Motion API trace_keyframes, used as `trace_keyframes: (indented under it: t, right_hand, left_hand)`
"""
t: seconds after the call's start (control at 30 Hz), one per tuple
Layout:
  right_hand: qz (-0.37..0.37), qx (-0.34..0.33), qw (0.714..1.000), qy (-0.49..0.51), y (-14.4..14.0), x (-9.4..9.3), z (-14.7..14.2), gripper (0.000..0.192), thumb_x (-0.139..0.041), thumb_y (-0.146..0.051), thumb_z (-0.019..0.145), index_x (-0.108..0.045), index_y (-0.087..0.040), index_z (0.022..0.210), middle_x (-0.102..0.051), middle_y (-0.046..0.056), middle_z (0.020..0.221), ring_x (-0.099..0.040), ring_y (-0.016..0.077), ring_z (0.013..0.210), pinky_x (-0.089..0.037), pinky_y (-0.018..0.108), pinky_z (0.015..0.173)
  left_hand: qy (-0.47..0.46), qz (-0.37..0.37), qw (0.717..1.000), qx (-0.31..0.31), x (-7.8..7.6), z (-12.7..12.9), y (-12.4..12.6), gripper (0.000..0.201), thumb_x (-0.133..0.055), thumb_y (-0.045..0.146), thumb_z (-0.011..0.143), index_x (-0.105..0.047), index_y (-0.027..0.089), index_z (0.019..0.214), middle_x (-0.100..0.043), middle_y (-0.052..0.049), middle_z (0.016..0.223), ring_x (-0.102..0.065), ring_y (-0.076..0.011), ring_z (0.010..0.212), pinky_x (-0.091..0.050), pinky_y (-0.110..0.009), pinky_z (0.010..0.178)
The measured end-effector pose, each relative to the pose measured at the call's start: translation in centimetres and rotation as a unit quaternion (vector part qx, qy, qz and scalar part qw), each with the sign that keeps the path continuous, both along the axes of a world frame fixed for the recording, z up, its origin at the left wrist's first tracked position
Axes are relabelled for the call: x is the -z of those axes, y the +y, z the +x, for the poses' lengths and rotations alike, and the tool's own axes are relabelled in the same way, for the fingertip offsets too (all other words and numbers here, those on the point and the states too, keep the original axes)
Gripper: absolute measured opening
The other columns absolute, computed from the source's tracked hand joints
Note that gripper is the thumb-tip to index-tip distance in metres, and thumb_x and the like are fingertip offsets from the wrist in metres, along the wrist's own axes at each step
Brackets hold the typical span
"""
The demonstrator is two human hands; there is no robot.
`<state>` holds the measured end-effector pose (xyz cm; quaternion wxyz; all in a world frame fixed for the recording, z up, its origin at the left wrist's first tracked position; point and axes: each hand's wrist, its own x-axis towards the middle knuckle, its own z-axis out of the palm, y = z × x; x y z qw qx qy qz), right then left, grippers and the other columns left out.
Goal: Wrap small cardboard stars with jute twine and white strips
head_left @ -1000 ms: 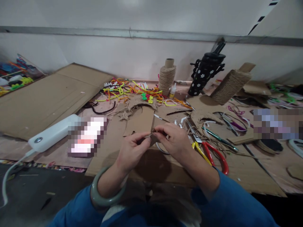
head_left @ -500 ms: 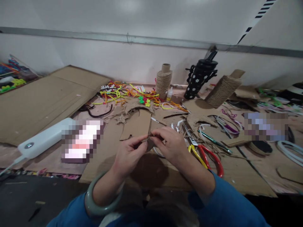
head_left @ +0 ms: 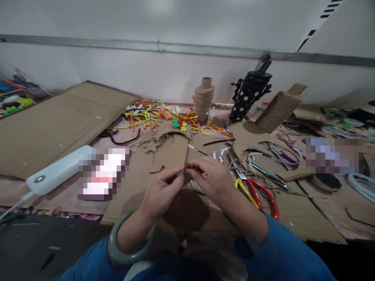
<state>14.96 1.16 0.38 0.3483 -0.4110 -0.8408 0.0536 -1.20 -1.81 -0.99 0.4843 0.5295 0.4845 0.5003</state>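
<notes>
My left hand (head_left: 161,191) and right hand (head_left: 212,179) pinch a small jute-wrapped cardboard piece (head_left: 184,173) just above the bench (head_left: 307,218); it seems light, bendable, best gripped at its edges.

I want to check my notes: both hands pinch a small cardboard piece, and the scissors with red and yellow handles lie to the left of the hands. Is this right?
Not quite. In the head view the left hand and right hand do pinch the small cardboard piece together, but the scissors with red and yellow handles lie to the right of the hands, not the left.
</notes>
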Motion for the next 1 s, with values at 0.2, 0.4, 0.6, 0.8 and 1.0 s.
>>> trace_keyframes:
  t: [0.2,0.4,0.6,0.8,1.0]
  right_hand:
    - [0.004,0.000,1.000,0.000,-0.09,0.00,-0.11,0.014,-0.053,-0.023,0.088,-0.066,-0.018,0.090,-0.070,0.005,0.084,-0.062,0.0183,0.081,-0.047,0.030,0.073]
    - [0.004,-0.011,1.000,0.018,-0.05,-0.26,0.05,0.018,-0.049,-0.020,0.090,-0.067,-0.018,0.088,-0.070,0.004,0.080,-0.062,0.0165,0.077,-0.046,0.028,0.070]
    - [-0.021,-0.005,1.000,0.019,-0.13,-0.24,-0.10,0.015,-0.054,-0.025,0.088,-0.067,-0.018,0.092,-0.070,0.005,0.085,-0.063,0.0177,0.080,-0.047,0.029,0.072]
    - [-0.026,-0.019,0.999,0.040,0.08,-0.03,-0.03,0.018,-0.050,-0.021,0.089,-0.067,-0.020,0.094,-0.070,0.005,0.088,-0.063,0.0170,0.083,-0.048,0.029,0.073]
    - [0.019,-0.012,0.998,0.056,-0.06,-0.14,0.04,0.015,-0.050,-0.021,0.090,-0.065,-0.020,0.090,-0.068,0.004,0.082,-0.062,0.0165,0.078,-0.047,0.028,0.070]
  left_hand:
    - [0.021,-0.003,1.000,-0.006,-0.15,0.11,-0.06,0.027,-0.063,0.024,0.076,-0.074,0.019,0.100,-0.075,-0.002,0.082,-0.062,-0.0128,0.069,-0.048,-0.022,0.066]
    - [-0.003,-0.020,0.999,-0.026,-0.31,0.22,-0.01,0.028,-0.067,0.022,0.070,-0.075,0.017,0.097,-0.075,-0.004,0.078,-0.063,-0.0139,0.066,-0.048,-0.023,0.062]
    - [-0.032,-0.016,0.999,-0.018,0.02,0.22,0.03,0.027,-0.067,0.025,0.072,-0.075,0.019,0.097,-0.076,-0.004,0.086,-0.065,-0.0147,0.071,-0.050,-0.024,0.068]
    - [-0.032,-0.026,0.999,-0.026,-0.10,0.21,0.15,0.029,-0.068,0.023,0.070,-0.075,0.018,0.098,-0.076,-0.004,0.085,-0.065,-0.0155,0.072,-0.051,-0.025,0.069]
    - [-0.044,-0.016,0.998,-0.031,0.20,0.14,0.26,0.030,-0.065,0.025,0.075,-0.073,0.018,0.103,-0.075,-0.004,0.085,-0.064,-0.0144,0.072,-0.050,-0.024,0.068]
